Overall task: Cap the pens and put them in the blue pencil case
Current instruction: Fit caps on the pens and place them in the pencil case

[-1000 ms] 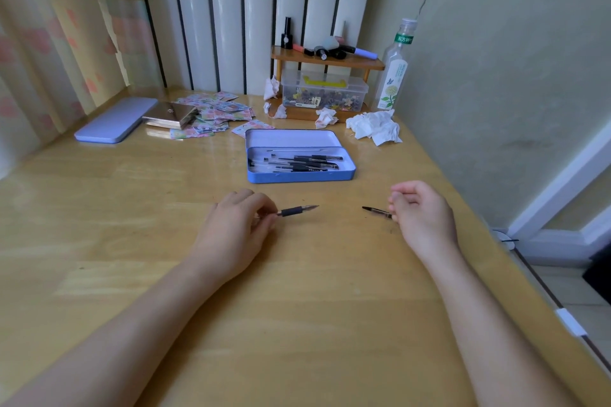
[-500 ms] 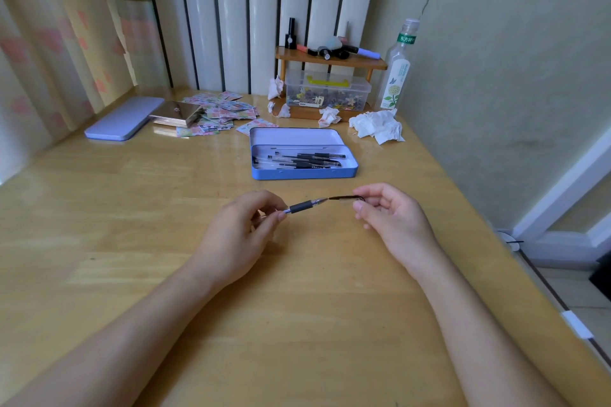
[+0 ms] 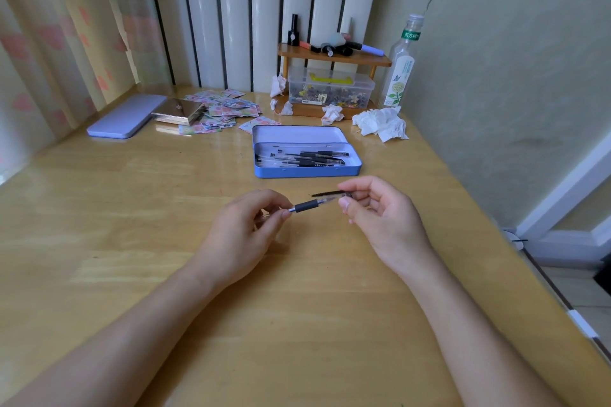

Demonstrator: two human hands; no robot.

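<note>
Several capped pens (image 3: 305,158) already lay in the open blue tin pencil case (image 3: 307,171) on the desk (image 3: 132,208), while a clear black-gripped pen (image 3: 305,206), pinched by the left hand (image 3: 246,228), was being capped by the right hand (image 3: 380,211), whose fingers were closed on a clear black-clipped cap (image 3: 330,196).

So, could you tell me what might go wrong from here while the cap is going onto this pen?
1. The cap is pinched only at the right hand fingertips; if misaligned with the pen, it could slip and drop onto the table.
2. The left hand holds the pen by its rear end, so pushing may tilt it.
3. The blue pencil case already holds several pens; another could land crosswise.
</note>
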